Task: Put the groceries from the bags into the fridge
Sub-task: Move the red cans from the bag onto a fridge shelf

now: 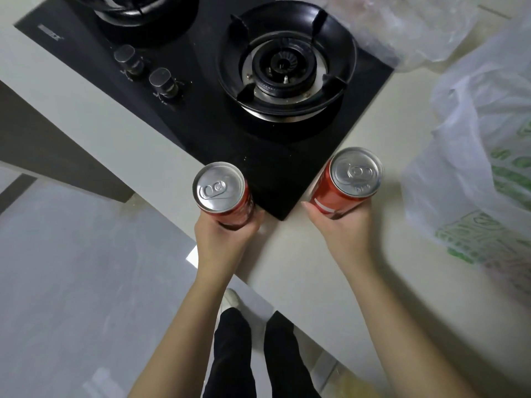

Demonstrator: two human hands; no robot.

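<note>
Left can [219,187] clasped by left grip [224,242], right can [354,171] by right grip [342,231], counter edge [276,291] below

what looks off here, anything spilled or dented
Nothing stands out. The left hand grips the left can and the right hand grips the right can; both are sealed, tabs flat, no dents showing. The right can is merely tilted in the grip. No spill shows on the counter.

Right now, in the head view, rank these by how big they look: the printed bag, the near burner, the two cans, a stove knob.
1. printed bag
2. near burner
3. left can and right can: look alike
4. stove knob
</note>
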